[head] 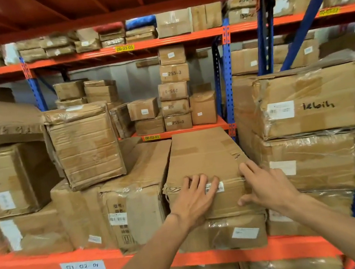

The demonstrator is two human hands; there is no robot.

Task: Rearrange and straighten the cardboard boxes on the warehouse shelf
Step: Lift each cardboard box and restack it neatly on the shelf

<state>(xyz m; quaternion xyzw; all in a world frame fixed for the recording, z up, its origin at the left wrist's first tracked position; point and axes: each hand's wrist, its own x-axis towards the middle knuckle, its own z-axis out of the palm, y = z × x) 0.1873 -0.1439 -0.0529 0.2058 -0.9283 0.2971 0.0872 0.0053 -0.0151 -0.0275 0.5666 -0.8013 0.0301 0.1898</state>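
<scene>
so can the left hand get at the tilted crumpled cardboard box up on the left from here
Probably yes: the left hand rests on the long flat box, and the tilted crumpled cardboard box faces outward, unblocked.

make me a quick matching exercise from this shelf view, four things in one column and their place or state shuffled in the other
Things:
1. left hand
2. right hand
3. tilted box
4. box marked in black pen

Places or states:
A. on top of the stack at the right
B. leaning crookedly on the boxes at the left
C. at the right front corner of the long box
D. flat on the long box's front edge, fingers by the barcode label

Pairs: 1-D, 2-C, 3-B, 4-A
</scene>
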